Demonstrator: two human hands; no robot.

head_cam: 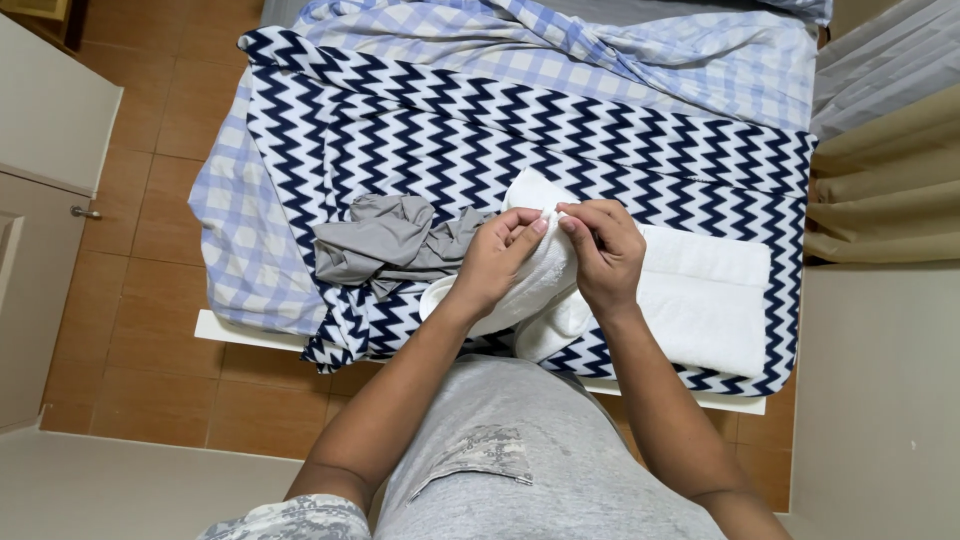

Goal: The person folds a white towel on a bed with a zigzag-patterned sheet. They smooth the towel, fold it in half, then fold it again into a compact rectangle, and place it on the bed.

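We look down on a bed (240, 330) covered by a navy-and-white zigzag blanket (560, 150), and we take that blanket as our landmark. Above its middle we hold a white towel (545, 275), lifted a little off the cloth. Our left hand (497, 262) has its fingers (527, 237) pinched on the towel's upper edge, and our right hand (603, 252) pinches the same edge just beside it, so both hands are closed on the towel and their fingertips nearly meet.

On the blanket, just beside the left hand, lies a crumpled grey garment (390, 243). Also on the blanket, towards its right edge, rests a folded white towel (705, 305), lying flat and touching the one we hold.

Beyond the far edge of the blanket spreads a pale blue checked sheet (640, 50), rumpled, which also shows under the blanket's left side. Left of the blanket we see a brown tiled floor (150, 290) and a beige cabinet door (45, 250) with a small knob. Right of the blanket hangs a tan curtain (885, 190).
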